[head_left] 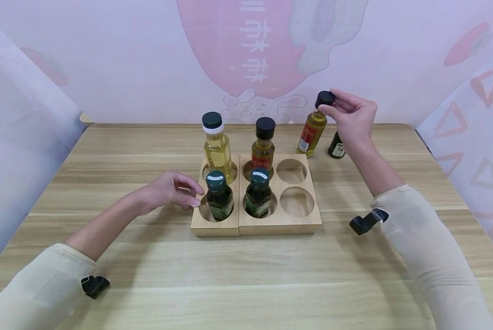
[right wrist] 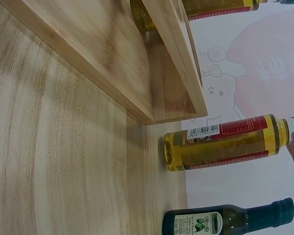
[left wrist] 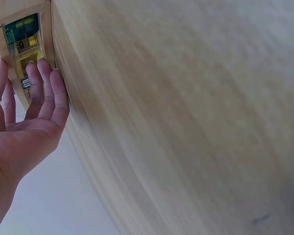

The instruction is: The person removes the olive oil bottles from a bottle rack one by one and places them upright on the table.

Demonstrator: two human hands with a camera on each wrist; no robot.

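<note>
My right hand (head_left: 355, 117) pinches the black cap of an oil bottle (head_left: 311, 130) with a red label, behind the right end of the wooden rack (head_left: 279, 228). The bottle leans in the head view; whether its base touches the table is unclear. In the right wrist view, the red-labelled bottle (right wrist: 225, 142) appears beside the rack's underside. My left hand (head_left: 168, 191) is at the rack's left edge, fingers loosely bent and holding nothing. In the left wrist view, the left hand's fingers (left wrist: 48, 95) lie close to the rack's side; contact is hard to tell.
In the rack stand a clear pale-oil bottle (head_left: 218, 151), a red-labelled bottle (head_left: 263, 146) and two dark green bottles (head_left: 220, 201), (head_left: 258, 199). The right column has two bare round holes (head_left: 297, 201). Another dark bottle (head_left: 336, 147) stands behind, near my right wrist.
</note>
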